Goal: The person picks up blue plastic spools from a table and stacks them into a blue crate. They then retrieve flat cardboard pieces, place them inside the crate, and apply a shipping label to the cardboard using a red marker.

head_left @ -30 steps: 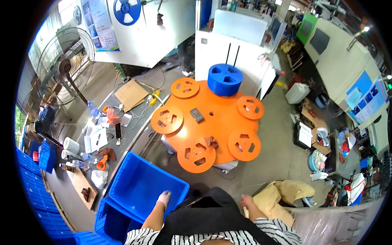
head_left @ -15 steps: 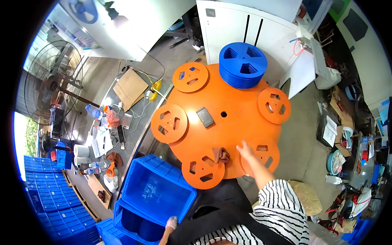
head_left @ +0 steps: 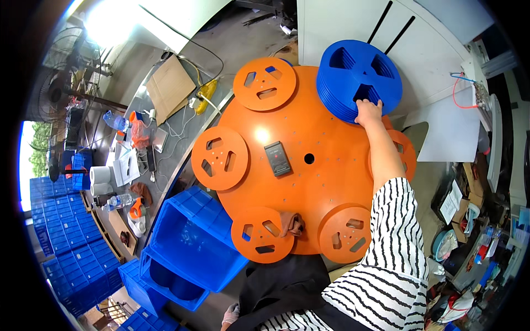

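Note:
My right hand (head_left: 368, 112) reaches out to a stack of blue discs (head_left: 359, 70) at the far right of the round orange table (head_left: 298, 193). Its fingers curl over the rim into a window of the top blue disc. My left hand (head_left: 231, 314), in a pale glove, hangs low by the black apron (head_left: 281, 284); its fingers are mostly hidden. Orange discs with cut-out windows sit around the table's edge, one orange disc (head_left: 263, 234) at the near left, another (head_left: 345, 234) at the near right. A brown cloth (head_left: 292, 224) lies against the near left one.
A small dark box (head_left: 277, 159) lies mid-table beside a central hole. An open blue crate (head_left: 193, 243) stands at the near left, above another holding dark round things. The left bench (head_left: 182, 143) carries cardboard, cables and bottles. A white cabinet (head_left: 408, 55) stands behind.
My right hand has moved from near the closest right orange disc to the blue stack and taken hold of its top disc. My left hand has dropped lower, away from the crate. The view has shifted.

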`<action>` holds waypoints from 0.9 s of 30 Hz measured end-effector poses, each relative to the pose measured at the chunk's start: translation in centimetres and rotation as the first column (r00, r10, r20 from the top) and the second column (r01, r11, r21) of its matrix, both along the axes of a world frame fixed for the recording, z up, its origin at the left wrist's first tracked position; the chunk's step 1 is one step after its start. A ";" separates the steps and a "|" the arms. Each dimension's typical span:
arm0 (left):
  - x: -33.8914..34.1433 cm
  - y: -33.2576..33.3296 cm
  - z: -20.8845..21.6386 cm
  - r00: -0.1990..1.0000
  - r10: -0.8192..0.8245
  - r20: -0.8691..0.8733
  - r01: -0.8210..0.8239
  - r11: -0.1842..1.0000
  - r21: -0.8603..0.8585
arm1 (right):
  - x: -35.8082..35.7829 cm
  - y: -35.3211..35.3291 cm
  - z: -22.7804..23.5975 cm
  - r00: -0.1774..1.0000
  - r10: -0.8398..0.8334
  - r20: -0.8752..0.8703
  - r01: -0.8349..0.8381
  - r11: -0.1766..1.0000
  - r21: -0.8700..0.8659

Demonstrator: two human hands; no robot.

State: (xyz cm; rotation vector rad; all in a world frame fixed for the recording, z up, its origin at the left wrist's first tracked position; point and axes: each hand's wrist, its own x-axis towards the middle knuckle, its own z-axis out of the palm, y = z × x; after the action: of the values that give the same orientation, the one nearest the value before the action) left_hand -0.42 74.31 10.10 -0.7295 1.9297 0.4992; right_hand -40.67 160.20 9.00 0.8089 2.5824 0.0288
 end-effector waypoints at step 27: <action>6.4 -4.7 -2.7 0.825 0.389 -0.410 -0.215 0.887 0.408 | 26.2 -44.5 18.7 0.684 -0.693 0.227 -0.279 -0.537 -0.796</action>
State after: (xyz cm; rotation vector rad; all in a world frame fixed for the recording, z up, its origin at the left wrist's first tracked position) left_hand 5.96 69.60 7.37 -0.7326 2.0968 1.2980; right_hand -14.51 115.71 27.69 0.5655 1.0597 -2.7786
